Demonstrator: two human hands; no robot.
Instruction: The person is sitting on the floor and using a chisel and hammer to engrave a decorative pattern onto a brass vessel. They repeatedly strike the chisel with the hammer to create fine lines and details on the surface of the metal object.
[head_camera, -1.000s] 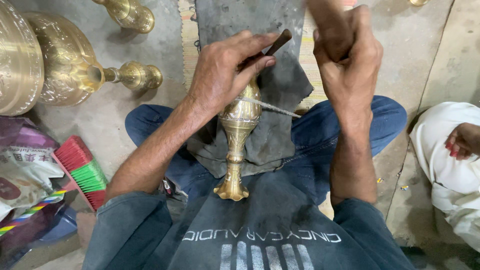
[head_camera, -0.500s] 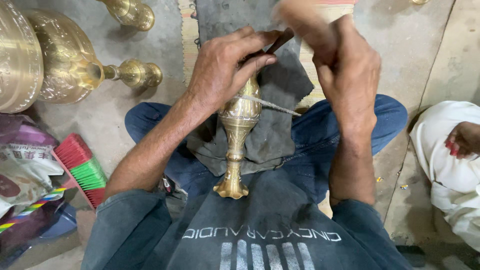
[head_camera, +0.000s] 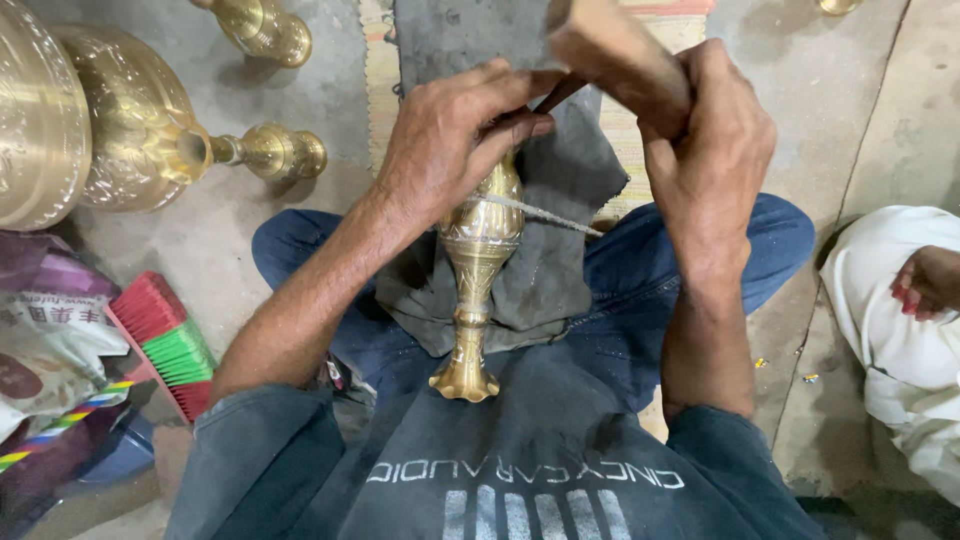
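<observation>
Chasing the brass vase (head_camera: 478, 262): your left hand (head_camera: 450, 140) pinches the punch (head_camera: 557, 92), right hand (head_camera: 705, 140) clenches a mallet (head_camera: 612, 55); next strike needs square contact

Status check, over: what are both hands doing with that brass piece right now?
Left hand pins thin tool on brass vase. Right hand grips wooden mallet, raised. Vase lies on grey cloth across lap. Nothing in the way.

A single head-worn camera looks steeply down from close above the seated person's lap, facing forward over the crossed legs toward the concrete floor (head_camera: 250, 240). The left hand (head_camera: 455, 140) and right hand (head_camera: 705, 150) fill the upper middle, very near the lens. The view's lower edge takes in the person's own dark shirt (head_camera: 520, 460); no second view exists.
</observation>
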